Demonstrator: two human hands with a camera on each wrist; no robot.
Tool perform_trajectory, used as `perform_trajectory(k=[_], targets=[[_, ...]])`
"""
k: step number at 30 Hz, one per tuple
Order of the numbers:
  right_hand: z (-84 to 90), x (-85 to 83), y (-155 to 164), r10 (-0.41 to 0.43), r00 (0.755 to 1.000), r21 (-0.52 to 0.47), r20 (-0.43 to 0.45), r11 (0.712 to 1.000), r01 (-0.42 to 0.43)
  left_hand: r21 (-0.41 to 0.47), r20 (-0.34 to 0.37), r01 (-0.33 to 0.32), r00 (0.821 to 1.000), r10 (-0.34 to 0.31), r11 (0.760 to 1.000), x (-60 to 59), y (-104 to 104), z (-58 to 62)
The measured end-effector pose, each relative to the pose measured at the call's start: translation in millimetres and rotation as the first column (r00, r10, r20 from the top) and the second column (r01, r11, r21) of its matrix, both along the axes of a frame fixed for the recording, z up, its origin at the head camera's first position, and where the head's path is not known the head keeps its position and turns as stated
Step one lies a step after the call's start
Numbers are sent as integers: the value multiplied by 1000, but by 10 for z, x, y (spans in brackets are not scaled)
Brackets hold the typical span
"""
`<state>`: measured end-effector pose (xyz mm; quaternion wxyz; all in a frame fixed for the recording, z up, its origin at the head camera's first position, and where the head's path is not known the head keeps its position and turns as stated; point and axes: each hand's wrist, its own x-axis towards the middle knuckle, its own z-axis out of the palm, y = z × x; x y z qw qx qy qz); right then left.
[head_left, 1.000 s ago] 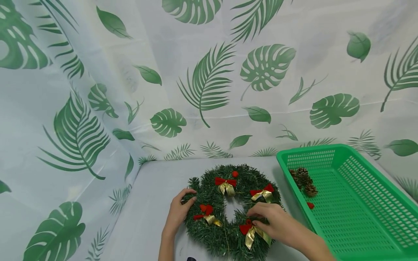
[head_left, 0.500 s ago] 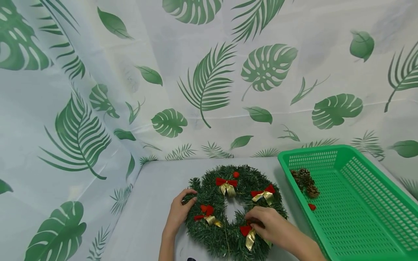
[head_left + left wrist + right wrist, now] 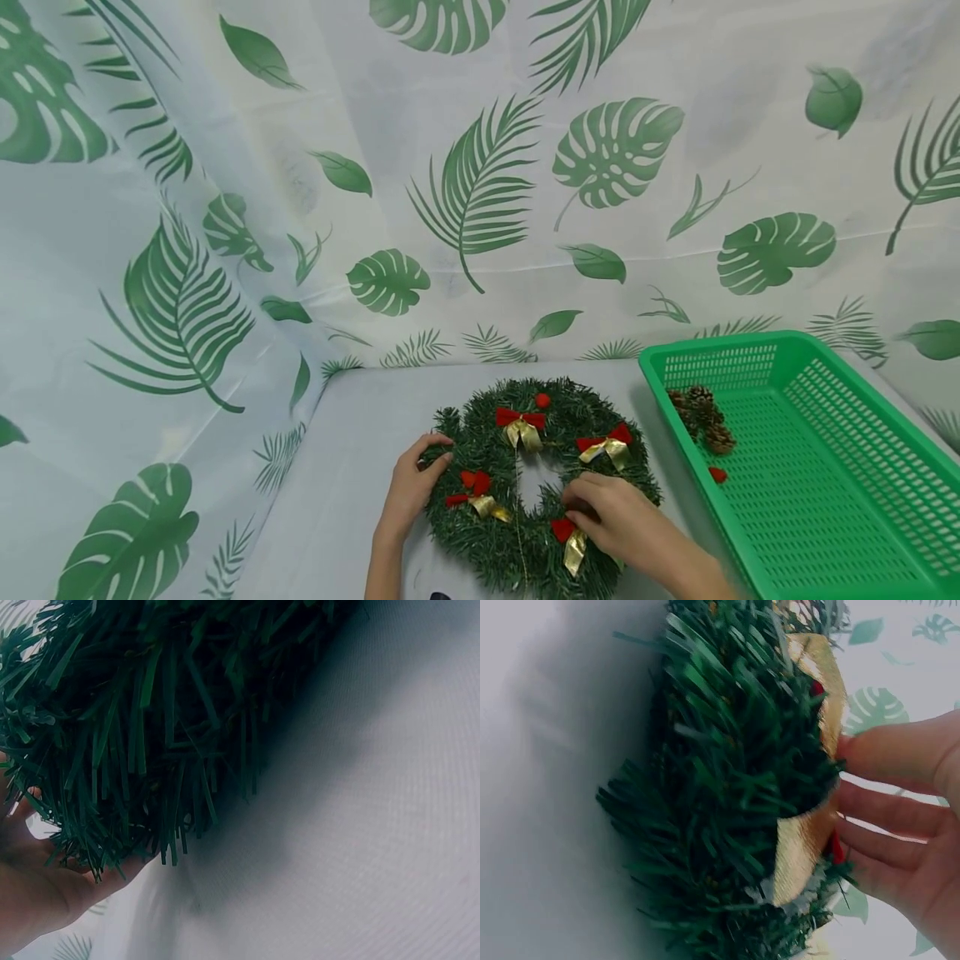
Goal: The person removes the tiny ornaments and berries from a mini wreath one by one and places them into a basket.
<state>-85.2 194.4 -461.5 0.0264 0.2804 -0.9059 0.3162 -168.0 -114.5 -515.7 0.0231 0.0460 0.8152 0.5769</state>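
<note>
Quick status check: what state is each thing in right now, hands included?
wreath: lying flat on the table, held at both sides.
left hand: grips the wreath's left edge.
right hand: fingers on the near-right bow.
near-right bow: on the wreath, partly covered by the right hand.
other three bows: attached, untouched.
green basket: upright, open, right of the wreath.
pine cones: lying in the basket's far-left corner.

The head view looks forward and down from above, taking in the whole wreath [image 3: 536,483] low in the frame. The left wrist view sits close against the wreath's needles [image 3: 150,712] (filling its upper left). The right wrist view, equally near, faces the same wreath [image 3: 727,802] edge-on at frame centre.
</note>
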Motion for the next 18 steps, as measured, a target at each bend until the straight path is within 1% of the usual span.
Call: perform_trajectory(k=[5,13,16,18], targets=[[-6,5,-48,-42,999,25,8,999,42,3,-1,2,1000,-2,1000,-4,-7,-1],[-2,30,-98,-115,993,102,2,988,115,14,-19,17,1000,-17,1000,20,-6,30],[2,39,-106,-120,993,110,-10,987,120,10,-14,13,1000,-13,1000,70,37,147],[2,40,-101,-117,993,103,-6,988,117,0,-8,6,1000,-6,1000,77,54,164]])
